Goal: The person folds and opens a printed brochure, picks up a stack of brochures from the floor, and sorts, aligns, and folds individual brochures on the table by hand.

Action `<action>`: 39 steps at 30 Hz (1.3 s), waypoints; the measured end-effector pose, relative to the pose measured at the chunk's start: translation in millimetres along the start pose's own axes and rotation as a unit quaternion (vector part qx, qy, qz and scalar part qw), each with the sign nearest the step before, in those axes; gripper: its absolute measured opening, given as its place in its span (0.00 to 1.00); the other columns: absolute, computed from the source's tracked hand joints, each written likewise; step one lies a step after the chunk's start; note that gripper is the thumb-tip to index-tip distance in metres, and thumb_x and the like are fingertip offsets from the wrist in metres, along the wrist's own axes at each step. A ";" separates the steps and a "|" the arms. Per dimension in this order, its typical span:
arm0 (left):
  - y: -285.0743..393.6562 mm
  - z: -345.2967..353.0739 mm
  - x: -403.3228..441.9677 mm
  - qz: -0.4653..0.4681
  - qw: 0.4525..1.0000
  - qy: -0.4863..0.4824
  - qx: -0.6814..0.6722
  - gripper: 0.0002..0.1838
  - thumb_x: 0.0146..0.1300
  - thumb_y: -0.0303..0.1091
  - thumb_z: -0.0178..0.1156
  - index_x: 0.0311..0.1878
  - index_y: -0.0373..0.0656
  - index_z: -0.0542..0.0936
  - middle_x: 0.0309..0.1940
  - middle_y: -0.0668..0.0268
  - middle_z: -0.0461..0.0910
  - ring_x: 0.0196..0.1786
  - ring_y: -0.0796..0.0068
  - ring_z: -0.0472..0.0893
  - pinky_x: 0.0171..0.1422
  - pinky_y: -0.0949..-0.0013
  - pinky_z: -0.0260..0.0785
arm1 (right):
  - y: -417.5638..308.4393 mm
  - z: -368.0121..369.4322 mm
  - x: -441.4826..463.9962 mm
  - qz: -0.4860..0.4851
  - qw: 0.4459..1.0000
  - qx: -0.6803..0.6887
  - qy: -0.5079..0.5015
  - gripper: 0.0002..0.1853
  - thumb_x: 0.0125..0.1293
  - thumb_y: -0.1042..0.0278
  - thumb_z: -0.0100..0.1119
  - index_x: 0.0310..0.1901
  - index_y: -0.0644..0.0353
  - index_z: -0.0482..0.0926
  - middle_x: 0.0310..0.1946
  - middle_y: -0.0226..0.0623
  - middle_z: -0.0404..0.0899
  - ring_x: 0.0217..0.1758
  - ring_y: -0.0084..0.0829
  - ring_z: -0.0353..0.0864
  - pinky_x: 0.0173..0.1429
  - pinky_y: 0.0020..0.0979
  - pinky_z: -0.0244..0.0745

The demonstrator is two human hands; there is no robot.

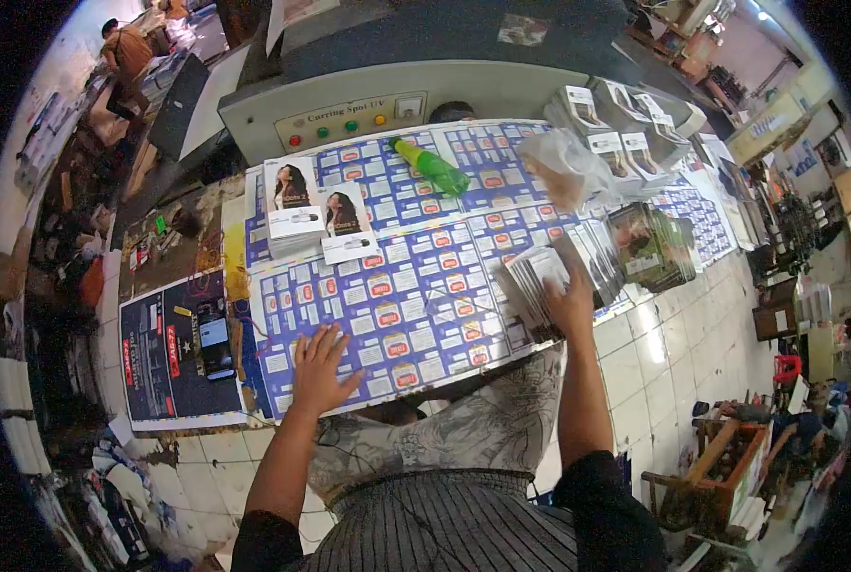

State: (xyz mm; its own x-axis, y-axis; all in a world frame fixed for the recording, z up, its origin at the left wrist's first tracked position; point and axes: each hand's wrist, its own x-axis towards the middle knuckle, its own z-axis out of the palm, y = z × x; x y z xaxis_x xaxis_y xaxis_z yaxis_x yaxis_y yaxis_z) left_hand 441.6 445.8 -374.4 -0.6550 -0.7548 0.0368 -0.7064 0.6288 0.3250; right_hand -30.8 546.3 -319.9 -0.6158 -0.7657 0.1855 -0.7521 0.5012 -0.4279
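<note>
My left hand (322, 374) lies flat with fingers spread on a large sheet printed with blue and white labels (416, 276). My right hand (570, 297) is on a row of thin printed cards or flat cartons (530, 286) at the sheet's right front, thumb on the near side and fingers curled over the top edges. Beside that row is a bundle of green-brown printed pieces (640, 250). Left of centre, a stack of white cartons with a woman's picture (290, 205) stands next to a shorter similar stack (349, 229).
A green bottle (430, 167) lies on the sheet, with a clear plastic bag (563, 167) farther right. Several carton bundles (625, 133) are piled at the back right. Behind is a machine panel with buttons (351, 122). A phone (217, 348) rests at left. Another person (128, 52) stands far left.
</note>
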 end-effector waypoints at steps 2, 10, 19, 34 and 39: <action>-2.3 5.1 -0.2 0.004 1.000 0.012 0.003 0.39 0.60 0.59 0.63 0.69 0.45 0.71 0.75 0.57 0.61 0.79 0.55 0.56 0.81 0.40 0.38 | 35.4 15.7 -32.6 -0.041 0.993 -0.099 0.045 0.32 0.64 0.55 0.65 0.65 0.63 0.69 0.63 0.55 0.72 0.64 0.56 0.71 0.66 0.49 0.68; 48.8 6.5 8.9 -0.060 0.934 -0.072 -0.346 0.28 0.72 0.46 0.59 0.66 0.36 0.72 0.68 0.52 0.71 0.70 0.56 0.70 0.75 0.55 0.59 | -96.4 22.6 -124.3 -0.187 0.977 0.094 -0.043 0.31 0.53 0.80 0.62 0.63 0.60 0.74 0.61 0.51 0.73 0.62 0.53 0.72 0.63 0.49 0.69; 53.5 21.9 -29.3 -0.268 0.715 -0.048 -0.644 0.22 0.78 0.44 0.51 0.68 0.43 0.72 0.57 0.67 0.78 0.57 0.73 0.78 0.61 0.62 0.74 | -172.0 87.7 -158.9 -0.248 0.931 0.211 -0.165 0.34 0.66 0.62 0.65 0.67 0.74 0.64 0.65 0.65 0.66 0.68 0.62 0.66 0.71 0.49 0.63; 55.9 4.2 -41.9 -0.231 0.668 -0.059 -0.705 0.24 0.78 0.47 0.50 0.70 0.46 0.70 0.60 0.69 0.77 0.59 0.73 0.78 0.61 0.63 0.74 | -189.4 78.0 -164.9 -0.276 0.925 0.214 -0.150 0.35 0.66 0.63 0.64 0.69 0.73 0.63 0.67 0.66 0.65 0.69 0.62 0.66 0.71 0.50 0.63; 54.9 0.4 -40.5 -0.241 0.668 -0.064 -0.701 0.22 0.78 0.44 0.51 0.69 0.46 0.71 0.58 0.71 0.78 0.56 0.77 0.78 0.59 0.66 0.74 | -199.9 68.9 -169.5 -0.330 0.914 0.199 -0.130 0.34 0.62 0.66 0.67 0.66 0.72 0.65 0.63 0.63 0.69 0.67 0.60 0.68 0.70 0.49 0.63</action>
State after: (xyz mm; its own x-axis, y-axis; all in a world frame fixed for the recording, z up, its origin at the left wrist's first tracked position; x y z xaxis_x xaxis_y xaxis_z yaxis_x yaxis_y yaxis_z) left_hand 429.2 510.9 -358.4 -0.5232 -0.7274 -0.4440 0.0434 -0.5431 0.8386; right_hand 240.1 548.1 -326.8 0.0563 -0.9443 0.3242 -0.7627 -0.2502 -0.5963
